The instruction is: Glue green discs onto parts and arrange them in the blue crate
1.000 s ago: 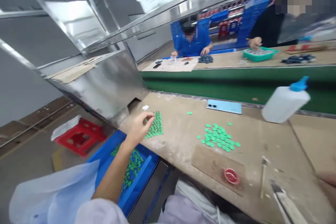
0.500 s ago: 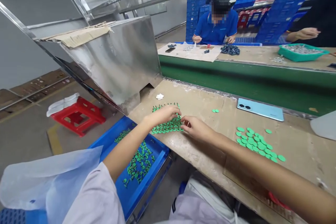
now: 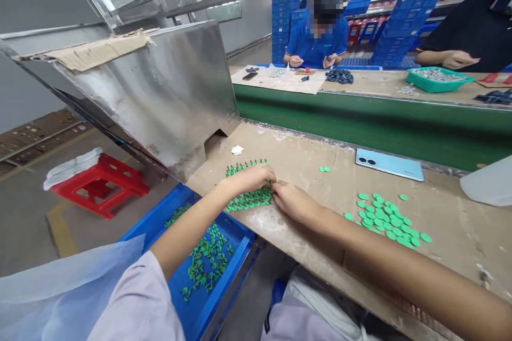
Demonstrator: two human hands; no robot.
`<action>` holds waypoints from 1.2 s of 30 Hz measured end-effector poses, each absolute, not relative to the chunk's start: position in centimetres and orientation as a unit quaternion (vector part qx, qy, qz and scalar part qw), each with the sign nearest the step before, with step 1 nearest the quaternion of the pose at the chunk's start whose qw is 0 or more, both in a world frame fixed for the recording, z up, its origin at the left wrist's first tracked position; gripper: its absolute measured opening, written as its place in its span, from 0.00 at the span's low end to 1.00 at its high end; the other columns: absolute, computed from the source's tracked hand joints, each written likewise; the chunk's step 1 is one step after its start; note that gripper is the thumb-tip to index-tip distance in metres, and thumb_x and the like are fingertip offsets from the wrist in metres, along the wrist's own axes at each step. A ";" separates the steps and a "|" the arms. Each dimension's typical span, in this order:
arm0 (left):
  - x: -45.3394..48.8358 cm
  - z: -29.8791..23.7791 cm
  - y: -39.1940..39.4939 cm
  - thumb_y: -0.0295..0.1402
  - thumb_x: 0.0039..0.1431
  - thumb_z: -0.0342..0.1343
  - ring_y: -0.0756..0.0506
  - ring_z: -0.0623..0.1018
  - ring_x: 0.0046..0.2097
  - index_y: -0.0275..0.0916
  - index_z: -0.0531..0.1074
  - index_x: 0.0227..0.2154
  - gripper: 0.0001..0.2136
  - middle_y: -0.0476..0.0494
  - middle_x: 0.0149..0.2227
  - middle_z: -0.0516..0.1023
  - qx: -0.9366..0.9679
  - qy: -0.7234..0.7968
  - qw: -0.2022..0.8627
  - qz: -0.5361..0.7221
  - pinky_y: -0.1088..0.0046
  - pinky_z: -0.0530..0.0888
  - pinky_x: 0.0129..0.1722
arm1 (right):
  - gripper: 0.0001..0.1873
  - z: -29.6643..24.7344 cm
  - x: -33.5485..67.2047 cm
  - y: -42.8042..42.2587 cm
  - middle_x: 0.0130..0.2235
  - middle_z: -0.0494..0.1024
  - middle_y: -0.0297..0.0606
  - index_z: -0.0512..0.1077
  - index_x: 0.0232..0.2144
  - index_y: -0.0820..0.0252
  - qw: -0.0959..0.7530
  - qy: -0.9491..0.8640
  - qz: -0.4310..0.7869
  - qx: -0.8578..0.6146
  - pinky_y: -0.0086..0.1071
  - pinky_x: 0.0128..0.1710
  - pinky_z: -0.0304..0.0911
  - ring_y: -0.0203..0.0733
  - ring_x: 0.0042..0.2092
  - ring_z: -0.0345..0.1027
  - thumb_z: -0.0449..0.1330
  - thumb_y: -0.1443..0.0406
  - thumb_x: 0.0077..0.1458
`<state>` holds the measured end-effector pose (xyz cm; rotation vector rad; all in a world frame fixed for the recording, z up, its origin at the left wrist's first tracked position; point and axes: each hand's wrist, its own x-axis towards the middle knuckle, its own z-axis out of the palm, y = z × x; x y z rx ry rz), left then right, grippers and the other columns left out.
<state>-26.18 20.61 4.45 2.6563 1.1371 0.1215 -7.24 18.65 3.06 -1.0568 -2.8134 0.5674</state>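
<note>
On the cardboard-covered bench stands a tight block of green discs with small dark metal pieces (image 3: 245,203) upright on them. My left hand (image 3: 256,177) reaches over this block, its fingers pinched together at the right edge. Fingertips of my right hand (image 3: 294,201) meet those of the left there, and they are closed too. Whatever lies between the fingers is too small and covered to name. To the right, loose plain green discs (image 3: 394,222) are spread out, and two more green discs (image 3: 327,169) lie behind my right hand.
A blue tray (image 3: 192,319) below the bench edge holds many green pieces (image 3: 212,261). A light blue phone (image 3: 390,165) lies at the back, near a white container (image 3: 490,184). A metal housing (image 3: 188,96) borders the left. Across the green divider (image 3: 360,112), two people handle small parts.
My right hand has moved left so its fingertips meet my left hand's, and the fingers of both hands have closed. The view has shifted slightly.
</note>
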 end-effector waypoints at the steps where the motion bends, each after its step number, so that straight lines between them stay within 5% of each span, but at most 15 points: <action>1: -26.1 4.5 20.7 0.20 0.61 0.56 0.46 0.77 0.46 0.36 0.79 0.37 0.08 0.44 0.39 0.81 0.914 0.386 0.123 0.036 0.71 0.70 0.50 | 0.11 3.2 -6.8 18.8 0.44 0.78 0.48 0.73 0.41 0.65 0.040 -0.920 0.181 -0.345 0.31 0.42 0.61 0.44 0.43 0.73 0.50 0.73 0.63; 11: -25.1 5.3 21.2 0.19 0.59 0.55 0.46 0.77 0.43 0.37 0.79 0.37 0.10 0.44 0.37 0.80 0.930 0.356 0.087 -0.036 0.72 0.70 0.45 | 0.11 3.3 -0.6 21.0 0.39 0.78 0.47 0.73 0.36 0.63 -0.013 -0.939 0.110 -0.327 0.32 0.35 0.59 0.45 0.39 0.74 0.52 0.76 0.61; 22: -24.2 6.2 20.9 0.23 0.64 0.54 0.47 0.75 0.37 0.37 0.77 0.35 0.08 0.43 0.33 0.78 0.950 0.290 0.006 -0.111 0.72 0.69 0.38 | 0.11 7.3 4.7 19.3 0.38 0.80 0.41 0.75 0.35 0.59 0.112 -0.911 0.238 -0.317 0.32 0.39 0.62 0.43 0.39 0.73 0.53 0.71 0.61; 28: -23.7 7.2 22.4 0.21 0.63 0.53 0.48 0.77 0.36 0.38 0.79 0.35 0.10 0.44 0.32 0.79 0.956 0.267 0.027 -0.121 0.74 0.71 0.38 | 0.16 9.3 12.6 16.5 0.37 0.81 0.40 0.77 0.36 0.53 0.205 -0.856 0.303 -0.365 0.36 0.37 0.68 0.44 0.36 0.74 0.52 0.55 0.64; 33: -20.7 9.9 20.7 0.31 0.69 0.46 0.46 0.80 0.37 0.41 0.80 0.34 0.16 0.43 0.34 0.81 0.967 0.251 0.053 0.011 0.71 0.76 0.37 | 0.18 10.3 24.3 8.7 0.39 0.81 0.42 0.79 0.38 0.50 0.272 -0.774 0.320 -0.473 0.35 0.36 0.71 0.45 0.39 0.76 0.57 0.47 0.61; 36: -15.9 10.4 17.4 0.36 0.68 0.48 0.44 0.82 0.40 0.51 0.79 0.42 0.13 0.47 0.40 0.82 0.958 0.233 0.057 0.158 0.68 0.80 0.40 | 0.19 10.7 31.3 1.3 0.38 0.82 0.43 0.79 0.36 0.51 0.310 -0.669 0.311 -0.600 0.34 0.35 0.72 0.45 0.39 0.76 0.60 0.45 0.59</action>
